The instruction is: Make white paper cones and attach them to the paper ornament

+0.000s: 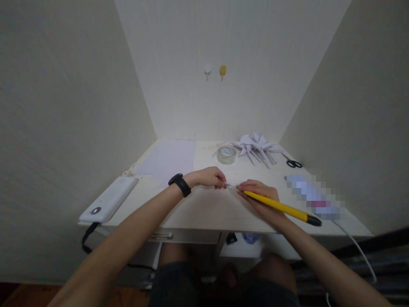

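I have my left grip [207, 176] pinched on a small white piece [228, 184], my right grip [262, 190] closed around a yellow tool [287, 209]

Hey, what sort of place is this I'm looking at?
Probably a small desk nook, perhaps at home: a pale desk fits between close walls, with scissors and a roll of tape on top.

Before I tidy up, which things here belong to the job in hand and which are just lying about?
Job, apparently: yellow pen-like tool, small white piece; probably white paper, folded paper, tape, scissors.
Lying about, probably: white device, black cable.
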Demonstrator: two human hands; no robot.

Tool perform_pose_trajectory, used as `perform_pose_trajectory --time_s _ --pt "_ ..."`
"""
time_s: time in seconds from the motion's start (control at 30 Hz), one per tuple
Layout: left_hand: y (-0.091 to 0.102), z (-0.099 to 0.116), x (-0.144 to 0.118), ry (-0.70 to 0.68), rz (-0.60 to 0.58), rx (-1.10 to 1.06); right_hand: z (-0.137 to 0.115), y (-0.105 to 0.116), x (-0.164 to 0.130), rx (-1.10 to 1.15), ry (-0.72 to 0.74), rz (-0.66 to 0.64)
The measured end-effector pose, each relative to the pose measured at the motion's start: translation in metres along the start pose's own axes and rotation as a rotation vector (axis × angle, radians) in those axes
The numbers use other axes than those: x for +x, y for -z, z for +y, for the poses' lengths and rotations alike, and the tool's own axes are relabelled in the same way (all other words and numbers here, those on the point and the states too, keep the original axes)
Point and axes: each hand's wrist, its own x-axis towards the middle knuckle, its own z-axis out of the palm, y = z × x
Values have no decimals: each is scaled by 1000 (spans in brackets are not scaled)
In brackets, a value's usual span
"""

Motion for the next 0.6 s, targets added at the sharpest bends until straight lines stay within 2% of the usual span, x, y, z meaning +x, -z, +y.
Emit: perform_pose_trajectory --time_s 0.13,0.23,0.3,0.43,0.6 --pt "-1 3 -2 2 4 21 -5 4 1 -33 -31 8" --pt "0 3 -4 13 -19 34 -7 12 3 122 -28 -92" --pt "0 2 -5 34 -35 43 -3 20 4 191 -84 -82" --pt "-5 -2 -2 49 -26 137 18 31 4 160 -300 147" --pt "-17 -5 14 -96 75 302 37 25 0 279 -445 406"
